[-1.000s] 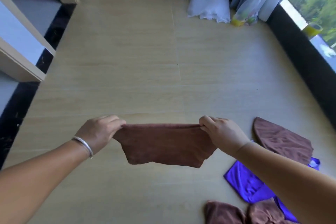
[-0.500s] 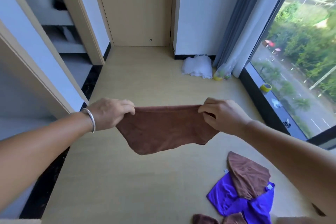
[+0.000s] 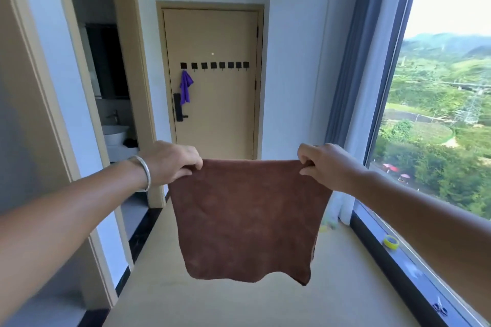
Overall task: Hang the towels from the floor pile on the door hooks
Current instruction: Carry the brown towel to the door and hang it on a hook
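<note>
I held the brown towel (image 3: pixel 247 220) stretched flat in the air between my hands, its top edge taut and the rest hanging free above the floor (image 3: pixel 239 305). My left hand (image 3: pixel 170 162) pinched one upper corner and my right hand (image 3: pixel 324 164) the other, fingers curled tight on the cloth. Well beyond my fingers stood the door (image 3: pixel 212 103), its row of black hooks (image 3: pixel 214 65) carrying one purple towel (image 3: pixel 185 87) on the leftmost hook.

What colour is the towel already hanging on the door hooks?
Purple. The hanging towel shows in the head view, on the leftmost hook.
</note>
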{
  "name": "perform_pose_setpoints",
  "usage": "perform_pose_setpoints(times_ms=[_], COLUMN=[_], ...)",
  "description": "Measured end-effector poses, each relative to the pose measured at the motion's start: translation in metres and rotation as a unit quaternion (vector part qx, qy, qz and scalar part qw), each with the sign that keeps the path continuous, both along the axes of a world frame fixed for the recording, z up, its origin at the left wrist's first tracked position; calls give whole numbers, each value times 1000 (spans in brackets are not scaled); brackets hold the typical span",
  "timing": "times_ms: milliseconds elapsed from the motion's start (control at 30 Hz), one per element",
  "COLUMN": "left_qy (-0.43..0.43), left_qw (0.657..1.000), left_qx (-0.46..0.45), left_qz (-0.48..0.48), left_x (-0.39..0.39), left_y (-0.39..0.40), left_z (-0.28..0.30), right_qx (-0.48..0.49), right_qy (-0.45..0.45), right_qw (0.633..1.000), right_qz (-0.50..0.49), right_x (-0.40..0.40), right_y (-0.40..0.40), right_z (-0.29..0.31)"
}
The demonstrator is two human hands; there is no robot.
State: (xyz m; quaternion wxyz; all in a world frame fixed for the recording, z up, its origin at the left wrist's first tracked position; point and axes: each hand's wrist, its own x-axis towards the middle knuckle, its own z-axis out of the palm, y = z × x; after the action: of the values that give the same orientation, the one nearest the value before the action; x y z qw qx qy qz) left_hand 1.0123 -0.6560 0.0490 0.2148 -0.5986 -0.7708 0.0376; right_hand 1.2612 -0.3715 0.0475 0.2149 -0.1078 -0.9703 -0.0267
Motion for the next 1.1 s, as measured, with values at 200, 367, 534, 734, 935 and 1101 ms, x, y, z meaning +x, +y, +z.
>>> perform_pose_setpoints(times_ms=[200, 367, 534, 734, 935, 1101], left_qy=[73, 171, 175, 166, 150, 105], left_qw=[995, 976, 975, 979, 983, 988], left_qx=[17, 58, 51, 57, 42, 53], left_qz=[60, 124, 127, 105, 97, 96], left_x=[-1, -17, -46, -97, -153, -201], left_y=[-11, -23, -38, -39, -4, 53], left_z=[44, 53, 50, 44, 45, 56], right_qx=[64, 110, 124, 137, 136, 97], right_qy=[-15, 0, 16, 17, 27, 55], right_qw=[998, 994, 992, 990, 987, 989], right_qz=[-15, -24, -20, 25, 77, 93], right_x=[-14, -38, -66, -120, -187, -240], right_y=[-21, -43, -54, -42, 2, 59], right_z=[42, 53, 51, 44, 44, 49])
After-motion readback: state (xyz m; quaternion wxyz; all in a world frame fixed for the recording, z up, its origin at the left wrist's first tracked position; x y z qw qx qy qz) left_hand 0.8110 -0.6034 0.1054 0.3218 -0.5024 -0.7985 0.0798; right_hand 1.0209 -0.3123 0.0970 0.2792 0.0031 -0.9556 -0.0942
